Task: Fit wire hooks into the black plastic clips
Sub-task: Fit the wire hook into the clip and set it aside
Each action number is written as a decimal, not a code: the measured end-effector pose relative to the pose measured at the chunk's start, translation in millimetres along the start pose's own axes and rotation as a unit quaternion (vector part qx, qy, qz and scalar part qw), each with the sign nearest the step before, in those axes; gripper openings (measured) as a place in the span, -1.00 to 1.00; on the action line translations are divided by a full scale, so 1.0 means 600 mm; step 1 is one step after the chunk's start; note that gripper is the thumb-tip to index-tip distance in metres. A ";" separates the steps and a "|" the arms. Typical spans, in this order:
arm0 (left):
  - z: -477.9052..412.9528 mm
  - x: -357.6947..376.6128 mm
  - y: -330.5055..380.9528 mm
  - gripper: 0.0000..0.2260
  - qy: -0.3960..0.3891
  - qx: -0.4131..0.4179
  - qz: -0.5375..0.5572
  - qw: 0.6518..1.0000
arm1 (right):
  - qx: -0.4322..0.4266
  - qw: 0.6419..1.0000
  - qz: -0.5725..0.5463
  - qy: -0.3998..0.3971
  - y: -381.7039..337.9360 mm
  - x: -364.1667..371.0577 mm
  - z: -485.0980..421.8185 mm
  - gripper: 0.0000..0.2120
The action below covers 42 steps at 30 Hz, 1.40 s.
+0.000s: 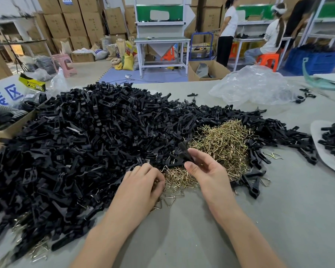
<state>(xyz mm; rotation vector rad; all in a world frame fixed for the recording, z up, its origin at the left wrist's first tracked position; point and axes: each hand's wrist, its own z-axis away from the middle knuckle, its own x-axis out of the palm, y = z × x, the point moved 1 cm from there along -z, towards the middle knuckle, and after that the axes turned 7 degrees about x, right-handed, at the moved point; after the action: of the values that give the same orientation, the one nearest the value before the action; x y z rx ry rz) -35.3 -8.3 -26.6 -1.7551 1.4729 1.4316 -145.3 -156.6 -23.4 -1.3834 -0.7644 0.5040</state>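
Near the front edge of the grey tabletop (182, 238), two bare forearms reach forward. The left hand (141, 182) lies palm down on the near fringe of the brass-coloured wire hooks (220, 144), fingers curled into them. Its fingertips are buried, so whether the grip has closed on a hook cannot be told. Just beside it, the right hand (207, 171) is raised slightly over the same hooks — its grip pinches one black plastic clip (184, 150) between thumb and fingers, with the clip pointing away and to the left. The hooks form a tangled mound in the middle of the tabletop. They are ringed on the left, far side and right by a heap of black clips (75, 142) that spreads to the left edge. A few loose hooks show under the heap at the near left corner. At the left edge stands an open cardboard box (6, 132); at the right edge a pale tray (325, 163) carries more clips. Toward the far edge lies a crumpled clear plastic bag (255, 86).
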 end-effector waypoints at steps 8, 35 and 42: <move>-0.005 -0.015 0.006 -0.82 0.134 -0.128 0.299 0.936 | 0.011 1.000 0.001 -0.022 0.000 -0.001 0.000 -0.72; -0.007 -0.011 0.034 -0.78 0.163 -0.066 0.332 0.927 | 0.179 0.931 -0.303 -0.095 0.000 0.017 0.007 -0.55; -0.006 -0.009 0.031 -0.72 0.153 -0.046 0.359 0.919 | 0.169 0.929 -0.317 -0.090 -0.003 0.018 0.007 -0.59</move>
<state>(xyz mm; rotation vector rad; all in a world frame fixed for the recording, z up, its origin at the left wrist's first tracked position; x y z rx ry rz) -50.1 -15.3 -15.4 -1.6102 2.4331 1.6114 -141.7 -146.3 -19.7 -0.7130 -1.1573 0.2319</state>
